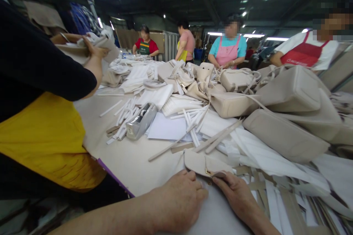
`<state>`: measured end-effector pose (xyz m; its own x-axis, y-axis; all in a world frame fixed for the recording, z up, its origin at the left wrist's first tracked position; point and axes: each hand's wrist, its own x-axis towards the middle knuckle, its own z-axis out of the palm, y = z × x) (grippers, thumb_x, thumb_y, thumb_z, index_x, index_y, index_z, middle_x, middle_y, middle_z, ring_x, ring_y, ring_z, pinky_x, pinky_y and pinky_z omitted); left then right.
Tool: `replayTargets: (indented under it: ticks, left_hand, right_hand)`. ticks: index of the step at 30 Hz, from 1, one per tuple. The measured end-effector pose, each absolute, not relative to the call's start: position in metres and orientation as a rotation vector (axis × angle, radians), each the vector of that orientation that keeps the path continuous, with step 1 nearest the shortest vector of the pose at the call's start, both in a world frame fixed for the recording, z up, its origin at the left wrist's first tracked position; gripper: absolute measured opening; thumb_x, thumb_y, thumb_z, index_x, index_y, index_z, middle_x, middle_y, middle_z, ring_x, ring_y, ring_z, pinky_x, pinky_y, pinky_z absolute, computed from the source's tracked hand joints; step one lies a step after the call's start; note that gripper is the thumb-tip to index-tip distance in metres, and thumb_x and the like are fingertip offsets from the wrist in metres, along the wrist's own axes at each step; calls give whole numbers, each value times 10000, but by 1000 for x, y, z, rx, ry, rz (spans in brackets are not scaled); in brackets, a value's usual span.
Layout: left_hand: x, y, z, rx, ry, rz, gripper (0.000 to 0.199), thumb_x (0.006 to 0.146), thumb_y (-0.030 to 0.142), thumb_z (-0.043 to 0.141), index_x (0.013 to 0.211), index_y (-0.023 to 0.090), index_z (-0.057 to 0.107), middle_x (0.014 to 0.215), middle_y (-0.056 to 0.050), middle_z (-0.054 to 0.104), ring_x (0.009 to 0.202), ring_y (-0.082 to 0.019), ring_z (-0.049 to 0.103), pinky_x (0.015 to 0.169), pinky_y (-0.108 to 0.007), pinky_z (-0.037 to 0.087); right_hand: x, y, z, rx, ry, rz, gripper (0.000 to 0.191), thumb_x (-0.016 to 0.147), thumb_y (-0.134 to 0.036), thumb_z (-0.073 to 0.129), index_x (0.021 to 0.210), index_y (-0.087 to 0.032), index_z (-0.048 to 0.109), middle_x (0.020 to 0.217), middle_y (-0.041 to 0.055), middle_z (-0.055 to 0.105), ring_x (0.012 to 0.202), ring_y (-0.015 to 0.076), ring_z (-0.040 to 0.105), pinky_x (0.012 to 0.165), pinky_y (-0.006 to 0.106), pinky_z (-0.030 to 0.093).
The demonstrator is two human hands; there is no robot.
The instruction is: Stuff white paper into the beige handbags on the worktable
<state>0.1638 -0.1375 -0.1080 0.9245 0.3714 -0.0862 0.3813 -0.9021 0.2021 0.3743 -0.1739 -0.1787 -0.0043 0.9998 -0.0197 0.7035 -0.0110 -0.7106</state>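
A small beige bag (pixel 195 162) with a gold-coloured metal fitting lies on the table in front of me. My left hand (pixel 180 198) is closed at its near left edge, the fingertips curled under and partly hidden. On the other side, my right hand (pixel 237 194) pinches a beige flap or tab of the bag beside the fitting, thumb on top. Just beyond the bag, beige strips (pixel 223 136) lie across white paper.
A tape dispenser (pixel 141 121) stands beyond my hands, near white sheets (pixel 167 126) and white sticks. Larger beige bags (pixel 286 136) are heaped at the right. Close on my left, a person in a yellow apron (pixel 44 136) holds beige pieces. Several people work across the table.
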Motion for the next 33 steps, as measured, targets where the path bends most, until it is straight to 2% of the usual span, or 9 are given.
replayTargets:
  ticks: [5, 10, 13, 19, 23, 28, 33]
  left_hand:
    - [162, -135, -113, 2871, 497, -91, 188, 805, 276, 484, 922, 173, 591, 896, -35, 654, 832, -218, 503, 735, -357, 383]
    - [162, -136, -115, 2869, 527, -96, 161, 799, 286, 501, 878, 178, 590, 874, -33, 652, 826, -210, 491, 717, -356, 358]
    - [161, -136, -116, 2873, 530, -102, 153, 798, 279, 502, 882, 181, 583, 881, -31, 649, 828, -210, 487, 704, -362, 353]
    - [160, -138, -119, 2880, 538, -79, 156, 798, 294, 503, 867, 180, 585, 844, -20, 642, 810, -209, 485, 698, -373, 364]
    - [158, -139, -123, 2919, 537, 6, 142, 791, 293, 516, 812, 178, 596, 782, -14, 641, 748, -203, 489, 671, -363, 375]
    - [158, -139, -127, 2955, 482, 50, 146, 801, 264, 506, 739, 173, 603, 722, -8, 646, 639, -168, 497, 661, -334, 394]
    - [157, -138, -127, 2976, 477, 93, 148, 797, 256, 502, 742, 164, 605, 731, -15, 662, 617, -159, 516, 675, -319, 417]
  right_hand:
    - [374, -172, -174, -1802, -1761, 792, 247, 856, -436, 472, 789, -277, 648, 793, -21, 668, 800, 202, 596, 748, 311, 429]
    - [370, -173, -172, -1719, -1847, 744, 219, 860, -414, 487, 782, -271, 633, 841, -9, 644, 846, 195, 580, 781, 298, 427]
    - [368, -176, -175, -1679, -1876, 717, 254, 885, -418, 445, 788, -263, 621, 814, 0, 609, 811, 179, 576, 742, 286, 444]
    - [365, -182, -182, -1652, -1928, 579, 207, 891, -369, 458, 874, -267, 638, 967, 29, 616, 951, 191, 564, 869, 316, 452]
    - [362, -184, -178, -1607, -2064, 546, 209, 910, -322, 434, 880, -261, 632, 938, 34, 624, 910, 178, 584, 820, 300, 485]
    - [360, -185, -174, -1570, -2271, 275, 205, 907, -253, 430, 887, -232, 633, 903, 53, 643, 833, 195, 603, 745, 327, 506]
    - [361, -186, -176, -1348, -2449, -93, 276, 827, -86, 439, 1023, -175, 612, 1028, 75, 661, 981, 226, 584, 819, 331, 491]
